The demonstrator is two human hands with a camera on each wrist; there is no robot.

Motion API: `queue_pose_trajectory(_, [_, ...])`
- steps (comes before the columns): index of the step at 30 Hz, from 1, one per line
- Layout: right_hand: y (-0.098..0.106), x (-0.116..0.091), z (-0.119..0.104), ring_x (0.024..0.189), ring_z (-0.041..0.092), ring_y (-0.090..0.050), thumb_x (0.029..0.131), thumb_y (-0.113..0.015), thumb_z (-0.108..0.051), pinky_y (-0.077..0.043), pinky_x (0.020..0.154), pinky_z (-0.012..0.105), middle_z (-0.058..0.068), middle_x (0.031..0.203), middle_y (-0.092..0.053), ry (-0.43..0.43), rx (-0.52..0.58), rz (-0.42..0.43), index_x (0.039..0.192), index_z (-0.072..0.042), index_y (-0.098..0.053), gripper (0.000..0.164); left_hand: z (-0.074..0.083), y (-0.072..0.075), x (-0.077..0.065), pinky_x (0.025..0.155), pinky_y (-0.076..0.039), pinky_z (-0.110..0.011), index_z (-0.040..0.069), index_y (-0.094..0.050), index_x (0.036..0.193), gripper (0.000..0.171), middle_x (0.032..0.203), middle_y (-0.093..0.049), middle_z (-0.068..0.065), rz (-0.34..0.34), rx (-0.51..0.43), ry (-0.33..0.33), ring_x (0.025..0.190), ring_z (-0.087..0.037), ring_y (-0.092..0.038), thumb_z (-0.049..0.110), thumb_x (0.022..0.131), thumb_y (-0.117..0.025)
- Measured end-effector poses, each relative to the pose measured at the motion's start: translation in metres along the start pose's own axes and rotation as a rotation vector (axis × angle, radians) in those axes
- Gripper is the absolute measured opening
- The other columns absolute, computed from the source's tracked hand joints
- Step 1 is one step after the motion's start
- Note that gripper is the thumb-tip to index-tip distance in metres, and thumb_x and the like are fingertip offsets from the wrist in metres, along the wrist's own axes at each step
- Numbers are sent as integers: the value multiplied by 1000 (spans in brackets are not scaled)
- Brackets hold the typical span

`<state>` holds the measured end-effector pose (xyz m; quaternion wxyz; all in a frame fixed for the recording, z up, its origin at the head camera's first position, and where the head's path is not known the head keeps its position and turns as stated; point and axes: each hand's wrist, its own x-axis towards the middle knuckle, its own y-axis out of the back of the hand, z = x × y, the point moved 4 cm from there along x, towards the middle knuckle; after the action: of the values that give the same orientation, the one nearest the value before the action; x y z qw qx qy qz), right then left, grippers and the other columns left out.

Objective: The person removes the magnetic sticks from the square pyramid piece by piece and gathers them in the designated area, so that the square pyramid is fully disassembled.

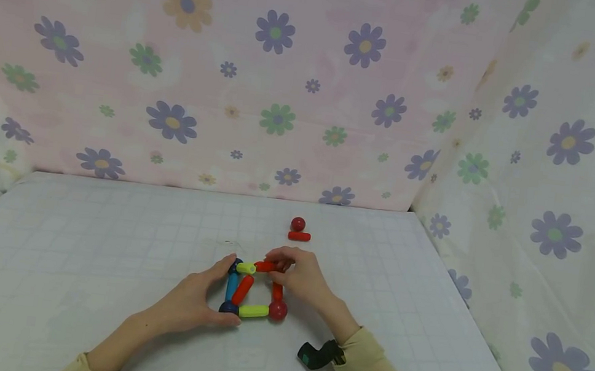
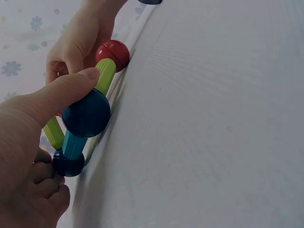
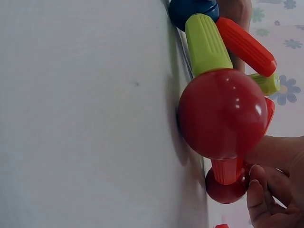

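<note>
A four-sided frame of toy magnetic rods and balls lies on the table. My left hand (image 1: pixel 194 300) grips its left side, thumb by the near blue ball (image 1: pixel 229 308) and fingertips at the far blue ball (image 1: pixel 235 266). A blue rod (image 1: pixel 232 287) joins these balls. A yellow-green rod (image 1: pixel 254 311) runs to the near red ball (image 1: pixel 278 310). My right hand (image 1: pixel 301 277) pinches the far red ball (image 3: pixel 227 190), which it covers in the head view. One red rod (image 1: pixel 242 290) slants up from the near blue ball. Whether the far-side green rod (image 1: pixel 246 268) and red rod (image 1: pixel 265 266) touch, I cannot tell.
Beyond the right hand, a loose red ball (image 1: pixel 298 224) and a red rod (image 1: pixel 299 236) lie on the white table (image 1: pixel 102 229). Flowered curtains (image 1: pixel 221 77) border the table at the back and sides. A black wrist device (image 1: pixel 318 355) sits by the right sleeve.
</note>
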<state>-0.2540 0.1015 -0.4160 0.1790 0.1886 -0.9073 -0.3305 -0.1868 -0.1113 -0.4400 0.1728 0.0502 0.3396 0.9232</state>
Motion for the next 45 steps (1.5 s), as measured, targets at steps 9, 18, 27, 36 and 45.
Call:
queue_pose_trajectory(9, [0,-2,0,84,14,-60,84,-78,-1,-53,74,21,0,98,-72,8,-16,14,111,-7,-72,29,1,0,0,115,-34,-57,17,-26,159,111,163,-32,-4,-2,1,2,149,-30,-32,54,72,-85])
queue_pose_trajectory(18, [0,-1,2,83,14,-60,84,-77,0,-53,74,21,-1,96,-71,-12,-6,11,110,-8,-72,28,2,1,0,116,-34,-57,16,-26,159,111,163,-32,-4,-2,3,7,149,-30,-32,54,72,-85])
queue_pose_trajectory(27, [2,-1,4,84,14,-60,85,-77,-1,-53,75,21,-2,97,-70,-20,17,-17,112,-9,-71,28,2,1,0,116,-32,-57,16,-25,160,112,163,-31,-4,-5,6,-1,150,-30,-31,55,73,-85])
queue_pose_trajectory(36, [5,-2,5,85,12,-60,85,-76,-3,-54,77,23,-6,98,-67,12,-17,-47,107,-15,-72,25,1,0,0,116,-32,-57,17,-26,159,112,163,-32,-4,-3,8,9,149,-30,-31,55,72,-85])
queue_pose_trajectory(45, [12,-3,8,88,13,-61,84,-77,-3,-54,80,27,-7,96,-67,-23,-14,-51,104,-17,-69,26,1,0,0,116,-33,-57,17,-26,160,113,163,-31,-4,-4,6,13,149,-30,-31,55,72,-85])
